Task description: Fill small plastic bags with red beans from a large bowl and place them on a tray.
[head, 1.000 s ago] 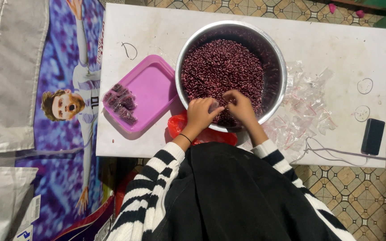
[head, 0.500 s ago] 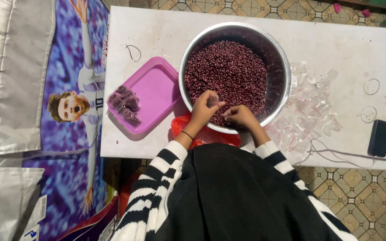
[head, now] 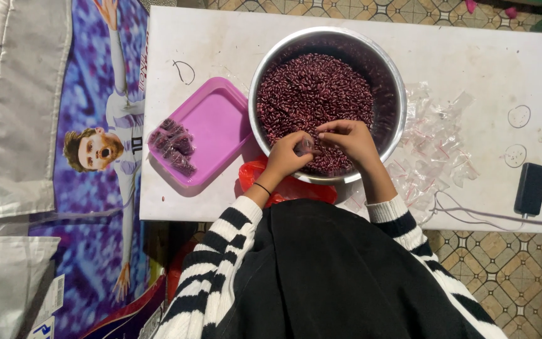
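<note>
At a white table [head: 472, 69], a person in a black-and-white striped top works over a large steel bowl [head: 396, 119] heaped with dark red beans [head: 315, 94]. In the past second both hands have drawn back from the bean pile to the near rim and come together. The left hand [head: 286, 154] is now closed around a small clear bag [head: 303, 147] showing dark beans inside, while the fingers of the right hand [head: 349, 138] are pinched shut at the bag's mouth, so a filling looks under way. To the left, touching the bowl, a pink tray [head: 214, 119] carries a small cluster of filled packets [head: 174, 144] at its far corner. Empty clear bags [head: 437, 144] lie scattered just right of the bowl. A red plastic bag [head: 283, 187] peeks out beneath the wrists, and a black phone [head: 530, 188] lies at the table's right edge.
</note>
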